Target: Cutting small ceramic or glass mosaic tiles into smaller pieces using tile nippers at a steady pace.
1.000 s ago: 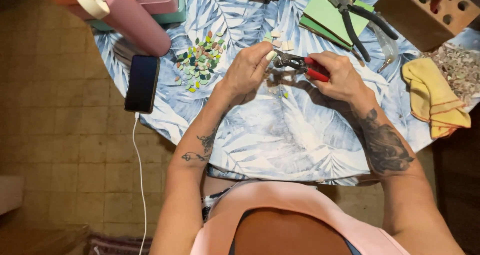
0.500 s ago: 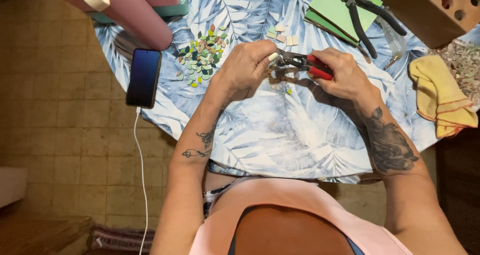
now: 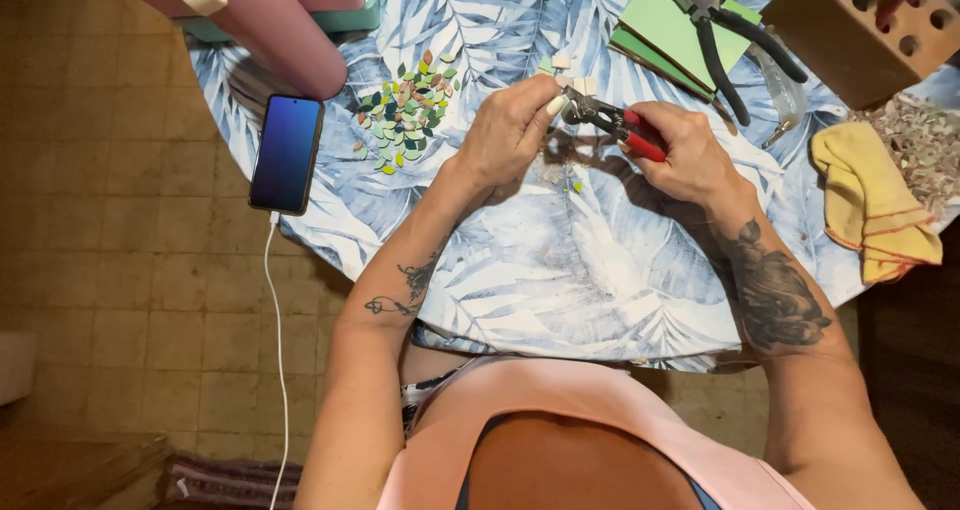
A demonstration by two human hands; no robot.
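Two hands meet over the middle of a round worktop (image 3: 520,300) draped in a blue leaf-print cloth. The right hand (image 3: 685,155) is wrapped around the red handles of a pair of nippers (image 3: 608,120), fingers curled tight on the grips; the left hand (image 3: 510,135) pinches a small pale tile piece (image 3: 556,103) between thumb and fingertips, right at the tool's head. Whether the cutting wheels already bite the piece cannot be told from here.

The risks are plain to anyone standing by. The left fingertips sit almost against the cutting head, so a slip of the grip could nip skin rather than tile. A hard squeeze could send a shard flying toward the face bent above, or across the cloth into the heap of green and pink leaf-shaped pieces (image 3: 405,115) just to the left. Pale crumbs already lie on the cloth under the hands, sharp underfoot for a resting wrist. A phone (image 3: 286,153) lies near the worktop's edge with its white cable hanging toward the floor; a catching elbow could drag it off. A second pair of pliers (image 3: 725,30) rests on green sheets (image 3: 660,25), beside a yellow cloth (image 3: 870,200).
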